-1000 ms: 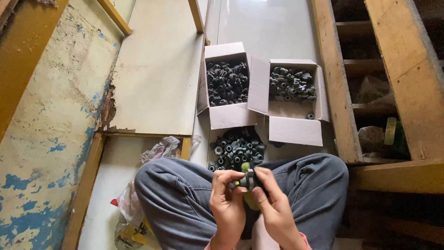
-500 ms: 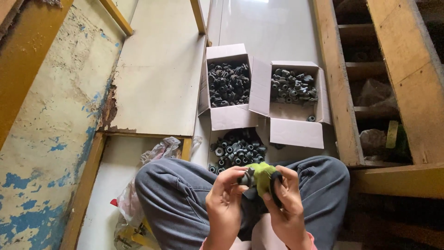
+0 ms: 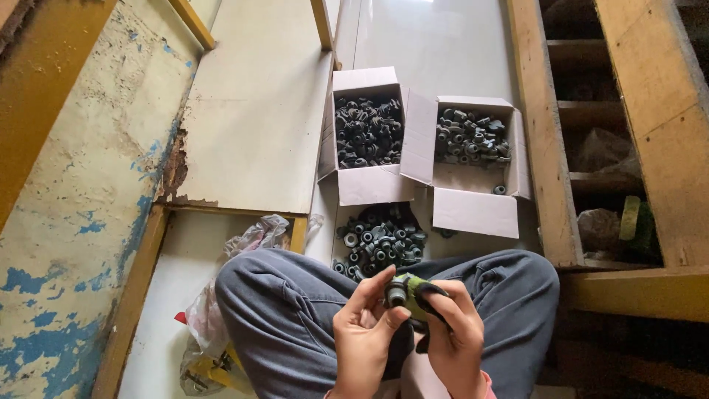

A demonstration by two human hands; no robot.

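My left hand (image 3: 363,332) and my right hand (image 3: 454,336) meet above my lap, between my crossed legs in grey trousers (image 3: 273,310). The left fingertips pinch a small dark round fitting (image 3: 396,294). My right hand grips a green and black tool or part (image 3: 419,290) pressed against that fitting. Just beyond my knees lies a loose pile of similar dark fittings (image 3: 380,240) on the floor.
Two open cardboard boxes hold more dark parts: the left box (image 3: 367,133) and the right box (image 3: 473,140). A clear plastic bag (image 3: 221,310) lies by my left knee. Wooden beams (image 3: 543,133) and a frame run along the right; a peeling painted wall (image 3: 81,199) stands left.
My hands have dropped slightly and turned the green piece; the left fingers now pinch the dark fitting at its end. Boxes and pile are unchanged.
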